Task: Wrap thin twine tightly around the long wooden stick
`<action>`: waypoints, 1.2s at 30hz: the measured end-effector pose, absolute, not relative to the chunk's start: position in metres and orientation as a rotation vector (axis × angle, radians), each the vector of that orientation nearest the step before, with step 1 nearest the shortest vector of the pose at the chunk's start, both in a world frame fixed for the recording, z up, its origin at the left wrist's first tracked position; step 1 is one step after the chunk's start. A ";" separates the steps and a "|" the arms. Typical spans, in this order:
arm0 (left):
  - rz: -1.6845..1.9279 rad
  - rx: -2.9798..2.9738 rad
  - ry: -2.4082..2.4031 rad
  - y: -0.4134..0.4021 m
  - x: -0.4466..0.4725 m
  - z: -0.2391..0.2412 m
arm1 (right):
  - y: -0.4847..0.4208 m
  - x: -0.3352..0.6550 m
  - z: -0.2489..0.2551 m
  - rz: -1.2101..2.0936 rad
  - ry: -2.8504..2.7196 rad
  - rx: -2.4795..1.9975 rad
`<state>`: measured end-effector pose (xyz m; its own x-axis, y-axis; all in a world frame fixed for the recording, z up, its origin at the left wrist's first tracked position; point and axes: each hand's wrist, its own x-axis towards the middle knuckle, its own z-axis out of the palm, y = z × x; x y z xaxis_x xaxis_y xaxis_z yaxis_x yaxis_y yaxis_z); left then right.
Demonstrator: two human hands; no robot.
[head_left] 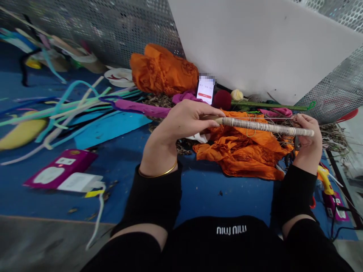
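Gripping the thread-wrapped stick [266, 127] by its tan end with the left hand [185, 121], closing thumb and fingers on it! Pinching a thin thread [272, 119] between curled fingertips of the right hand [311, 143], stretching it alongside the stick. Holding that stick slightly aslant above the crumpled orange cloth [241, 155], over the blue table [221, 200]. Showing its other end before the right palm, not telling touching from apart. Spotting a lit phone [205, 90] behind, just beside an orange bundle [164, 71].

"miu miu" (upside down) on black top [231, 247]
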<state>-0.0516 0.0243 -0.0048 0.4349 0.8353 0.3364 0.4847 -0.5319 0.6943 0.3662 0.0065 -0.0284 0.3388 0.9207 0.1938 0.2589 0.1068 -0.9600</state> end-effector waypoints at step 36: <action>1.121 2.071 1.295 0.000 0.036 -0.028 | -0.047 0.168 -0.037 0.662 -1.186 -0.806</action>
